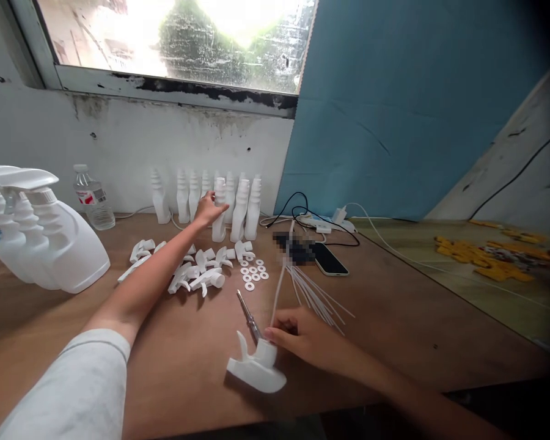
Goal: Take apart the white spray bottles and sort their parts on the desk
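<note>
Stretched far forward, my left hand [209, 211] is around the neck of a white plastic spray bottle [219, 229] that stands in a group of similar bottles by the wall. My right hand [297, 333] is near the front, with thumb and fingers pinched at the collar of a white trigger spray head [259, 366]. The head is upside down, and a thin white dip tube [279, 287] rises from it. Behind the collar lies a screwdriver [250, 315], its handle end partly hidden. Loose dip tubes [316, 296] fan out beyond my right hand.
Several spray heads [206, 278] and white washers [252, 275] lie mid-table. Larger bottles with spray heads [68, 244] and a clear water bottle [94, 198] stand left. A phone [330, 260], cables and a power strip [323, 223] are at the back right.
</note>
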`<state>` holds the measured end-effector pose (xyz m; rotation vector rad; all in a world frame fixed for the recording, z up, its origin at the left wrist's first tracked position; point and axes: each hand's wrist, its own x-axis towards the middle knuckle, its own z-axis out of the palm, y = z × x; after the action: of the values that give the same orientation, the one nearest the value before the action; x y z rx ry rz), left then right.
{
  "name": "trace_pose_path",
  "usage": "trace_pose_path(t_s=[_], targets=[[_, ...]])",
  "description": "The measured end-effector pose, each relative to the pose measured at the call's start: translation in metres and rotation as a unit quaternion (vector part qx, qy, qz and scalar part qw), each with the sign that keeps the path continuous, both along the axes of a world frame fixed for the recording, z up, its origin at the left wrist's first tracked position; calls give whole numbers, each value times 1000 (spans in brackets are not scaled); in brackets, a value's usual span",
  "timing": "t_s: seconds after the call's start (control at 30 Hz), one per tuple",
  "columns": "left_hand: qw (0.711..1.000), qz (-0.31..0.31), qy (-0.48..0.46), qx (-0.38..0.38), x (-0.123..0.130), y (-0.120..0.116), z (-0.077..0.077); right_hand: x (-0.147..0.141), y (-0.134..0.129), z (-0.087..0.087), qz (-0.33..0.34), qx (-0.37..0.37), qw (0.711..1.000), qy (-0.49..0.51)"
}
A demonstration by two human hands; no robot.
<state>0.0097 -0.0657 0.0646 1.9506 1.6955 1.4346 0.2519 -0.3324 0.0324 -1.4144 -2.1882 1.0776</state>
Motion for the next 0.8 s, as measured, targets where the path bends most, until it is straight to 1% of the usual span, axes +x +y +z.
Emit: trace_pose_path(t_s=[0.07, 0.13, 0.23, 0.27, 0.33, 0.43, 0.5, 0.6, 0.67, 0.73, 0.77, 0.8], targets=[[1000, 7, -6, 13, 1, -1, -1, 9, -6, -3, -10, 19, 999, -32], [999, 18, -13, 32, 0, -7, 1, 15, -11, -7, -8, 47, 997, -53], [997, 38, -22, 69, -8, -23, 13, 20, -18, -5, 15, 114, 990, -79], [995, 44, -26, 83, -12, -30, 18, 21, -21, -1, 36, 138, 986, -84], [991, 42, -37, 118, -20, -47, 30, 22, -26, 10, 103, 172, 976, -91], [986, 6, -53, 160, -32, -75, 45, 23, -30, 25, 212, 196, 951, -112], [986, -18, -50, 161, -37, -92, 53, 21, -28, 26, 249, 204, 937, -136], [986, -51, -37, 154, -40, -113, 62, 18, -24, 18, 261, 223, 925, -160], [987, -76, -19, 141, -40, -124, 68, 18, -20, 13, 265, 267, 916, -141], [988, -93, 10, 121, -40, -133, 72, 22, -16, 15, 263, 322, 906, -75], [988, -97, 30, 113, -40, -137, 74, 26, -13, 19, 247, 344, 905, -36], [988, -101, 53, 108, -40, -140, 76, 31, -9, 26, 209, 363, 908, 13]])
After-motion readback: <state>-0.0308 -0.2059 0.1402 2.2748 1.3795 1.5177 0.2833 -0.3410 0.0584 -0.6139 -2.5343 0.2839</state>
